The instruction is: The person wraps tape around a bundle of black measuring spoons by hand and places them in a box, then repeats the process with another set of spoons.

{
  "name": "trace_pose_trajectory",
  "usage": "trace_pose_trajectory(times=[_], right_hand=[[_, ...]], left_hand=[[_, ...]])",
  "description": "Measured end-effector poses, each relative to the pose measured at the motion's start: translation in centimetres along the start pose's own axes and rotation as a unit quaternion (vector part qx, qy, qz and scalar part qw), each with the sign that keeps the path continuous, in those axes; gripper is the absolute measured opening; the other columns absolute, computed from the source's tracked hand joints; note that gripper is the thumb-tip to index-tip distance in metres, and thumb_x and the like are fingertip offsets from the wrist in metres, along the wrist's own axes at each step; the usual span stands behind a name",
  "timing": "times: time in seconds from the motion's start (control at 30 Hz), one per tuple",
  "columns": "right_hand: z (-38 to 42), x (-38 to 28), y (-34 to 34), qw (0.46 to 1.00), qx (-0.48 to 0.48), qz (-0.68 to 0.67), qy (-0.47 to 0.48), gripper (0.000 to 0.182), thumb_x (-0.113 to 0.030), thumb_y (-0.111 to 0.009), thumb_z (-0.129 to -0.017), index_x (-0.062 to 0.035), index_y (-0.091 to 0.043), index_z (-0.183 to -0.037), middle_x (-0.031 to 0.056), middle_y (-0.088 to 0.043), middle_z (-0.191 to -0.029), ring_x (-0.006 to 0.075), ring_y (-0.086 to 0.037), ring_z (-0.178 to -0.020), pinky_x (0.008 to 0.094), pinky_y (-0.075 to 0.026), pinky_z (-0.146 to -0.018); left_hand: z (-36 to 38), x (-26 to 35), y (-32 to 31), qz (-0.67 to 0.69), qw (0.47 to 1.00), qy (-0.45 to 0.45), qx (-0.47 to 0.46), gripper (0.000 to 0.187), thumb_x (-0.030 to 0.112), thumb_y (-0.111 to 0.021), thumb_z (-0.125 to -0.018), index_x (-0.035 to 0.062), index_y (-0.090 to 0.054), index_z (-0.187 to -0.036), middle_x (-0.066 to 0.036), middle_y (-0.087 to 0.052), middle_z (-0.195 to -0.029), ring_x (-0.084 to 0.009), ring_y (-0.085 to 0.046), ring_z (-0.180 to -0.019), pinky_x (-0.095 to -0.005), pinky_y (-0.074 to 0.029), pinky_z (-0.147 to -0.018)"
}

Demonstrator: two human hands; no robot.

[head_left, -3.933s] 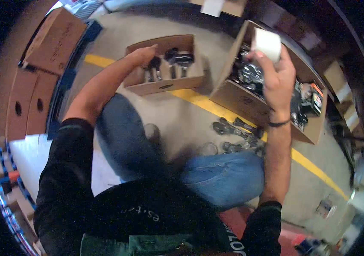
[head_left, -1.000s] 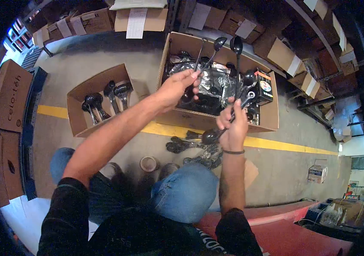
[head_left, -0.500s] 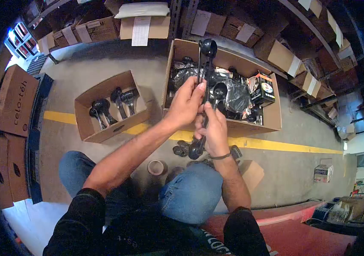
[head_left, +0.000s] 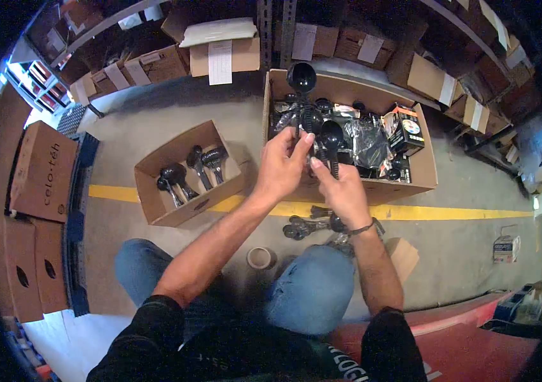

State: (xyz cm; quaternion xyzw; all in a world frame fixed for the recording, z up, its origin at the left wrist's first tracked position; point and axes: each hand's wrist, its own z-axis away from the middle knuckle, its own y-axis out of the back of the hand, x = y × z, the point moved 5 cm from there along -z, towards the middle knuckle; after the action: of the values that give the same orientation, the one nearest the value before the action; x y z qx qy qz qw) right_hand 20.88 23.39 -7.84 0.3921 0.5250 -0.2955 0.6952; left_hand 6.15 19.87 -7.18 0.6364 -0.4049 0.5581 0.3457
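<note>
Black round-headed scoops (head_left: 301, 77) rise from between my hands, heads up, in front of the large open carton (head_left: 347, 186). My left hand (head_left: 285, 162) is closed round the handle of the upper scoop. Close beside it, my right hand (head_left: 342, 191) pinches another black scoop (head_left: 331, 135) by its handle. The large carton holds black items in clear wrap and a black printed box (head_left: 404, 130). In the small carton (head_left: 185, 210) on the left lie several black scoops (head_left: 173, 173). More wrapped black scoops (head_left: 304, 227) rest on the floor below my hands.
A tape roll (head_left: 259, 258) and a cardboard piece (head_left: 402, 258) are on the floor near my knees. Brown cartons (head_left: 43, 172) stand at the left beside a dark pallet (head_left: 81, 223). Loaded shelves run along the back. A small box (head_left: 506, 249) is at the right.
The view has shifted, so the scene sits further right and lower. The scoops in my hands have turned, with the upper head now facing me. Both hands still hold them.
</note>
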Motion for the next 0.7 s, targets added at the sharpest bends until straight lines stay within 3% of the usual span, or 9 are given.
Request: trace_pose_trajectory(times=[0.07,0.13,0.2,0.3,0.43,0.53,0.6,0.63,0.7], right_hand=[[-0.5,0.7,0.7,0.999,0.017,0.012,0.034,0.034,-0.030,-0.066,-0.098,-0.0015,-0.070,-0.081,-0.0040,-0.051,-0.057,0.0047,-0.042,-0.052,0.0277,-0.034,-0.047],[0.2,-1.3,2.2,0.994,0.097,-0.036,0.032,0.031,-0.030,-0.067,-0.097,-0.0015,-0.074,-0.089,-0.0051,-0.053,-0.059,0.0045,-0.043,-0.053,0.0273,-0.035,-0.048],[0.1,-2.3,3.1,0.975,0.164,-0.135,0.059,0.027,-0.026,-0.074,-0.092,-0.0005,-0.076,-0.100,-0.0047,-0.061,-0.066,0.0061,-0.052,-0.058,0.0275,-0.042,-0.053],[-0.6,-6.3,2.1,0.943,0.203,-0.037,0.262,0.033,-0.023,-0.080,-0.085,0.0034,-0.074,-0.105,0.0040,-0.074,-0.082,0.0063,-0.063,-0.074,0.0255,-0.052,-0.067],[-1.7,-5.6,0.8,0.971,0.167,-0.075,0.152,0.030,-0.023,-0.079,-0.087,0.0042,-0.075,-0.099,0.0017,-0.070,-0.074,0.0058,-0.059,-0.066,0.0251,-0.048,-0.059],[-1.8,-4.6,1.2,0.971,0.114,-0.190,0.092,0.028,-0.023,-0.076,-0.091,0.0032,-0.075,-0.099,-0.0016,-0.063,-0.066,0.0039,-0.051,-0.055,0.0234,-0.040,-0.050],[-2.2,-3.5,1.5,0.945,0.057,-0.317,0.050,0.026,-0.023,-0.073,-0.093,0.0022,-0.074,-0.100,-0.0039,-0.057,-0.061,0.0027,-0.044,-0.050,0.0222,-0.033,-0.045],[-2.1,-3.5,1.5,0.945,0.064,-0.312,0.077,0.027,-0.024,-0.073,-0.094,0.0012,-0.074,-0.103,-0.0056,-0.055,-0.062,0.0015,-0.036,-0.047,0.0222,-0.027,-0.042],[-1.8,-4.0,1.5,0.949,0.083,-0.287,0.098,0.028,-0.026,-0.072,-0.095,0.0009,-0.074,-0.102,-0.0050,-0.058,-0.068,0.0012,-0.037,-0.047,0.0221,-0.028,-0.042]], left_hand=[[0.1,0.2,0.2,-0.019,1.000,-0.017,0.002,0.023,0.026,-0.060,-0.102,0.0049,-0.059,-0.092,0.004,-0.055,-0.068,-0.0045,-0.050,-0.060,-0.0223,-0.041,-0.054],[0.1,0.7,0.5,-0.019,0.999,-0.029,-0.005,0.023,0.025,-0.059,-0.102,0.0047,-0.059,-0.092,0.004,-0.055,-0.069,-0.0042,-0.050,-0.060,-0.0223,-0.040,-0.054],[0.5,0.8,0.2,0.002,0.999,-0.030,-0.025,0.021,0.023,-0.060,-0.102,0.0042,-0.059,-0.092,0.004,-0.055,-0.069,-0.0034,-0.049,-0.061,-0.0222,-0.040,-0.054],[1.6,0.9,-1.1,-0.035,0.998,-0.017,-0.042,0.023,0.021,-0.062,-0.100,-0.0004,-0.060,-0.091,-0.003,-0.059,-0.067,-0.0074,-0.052,-0.061,-0.0282,-0.042,-0.054],[2.4,1.9,-1.4,-0.075,0.994,-0.073,-0.033,0.021,0.018,-0.062,-0.098,-0.0024,-0.060,-0.093,-0.014,-0.064,-0.070,-0.0126,-0.055,-0.060,-0.0325,-0.043,-0.055],[2.4,1.9,-1.2,-0.117,0.988,-0.094,-0.039,0.020,0.017,-0.061,-0.100,-0.0016,-0.060,-0.093,-0.008,-0.062,-0.068,-0.0109,-0.053,-0.059,-0.0298,-0.042,-0.054],[2.0,0.9,-1.4,-0.023,0.995,-0.018,-0.091,0.023,0.021,-0.057,-0.102,-0.0007,-0.061,-0.094,-0.004,-0.059,-0.068,-0.0096,-0.052,-0.059,-0.0286,-0.042,-0.054],[1.9,0.3,-1.5,0.025,0.993,0.018,-0.118,0.025,0.022,-0.055,-0.103,-0.0003,-0.062,-0.095,-0.002,-0.058,-0.068,-0.0089,-0.051,-0.060,-0.0279,-0.042,-0.055],[1.8,-0.1,-1.5,0.060,0.990,0.026,-0.124,0.031,0.028,-0.051,-0.106,0.0009,-0.063,-0.096,0.001,-0.055,-0.069,-0.0069,-0.050,-0.061,-0.0269,-0.041,-0.055]])
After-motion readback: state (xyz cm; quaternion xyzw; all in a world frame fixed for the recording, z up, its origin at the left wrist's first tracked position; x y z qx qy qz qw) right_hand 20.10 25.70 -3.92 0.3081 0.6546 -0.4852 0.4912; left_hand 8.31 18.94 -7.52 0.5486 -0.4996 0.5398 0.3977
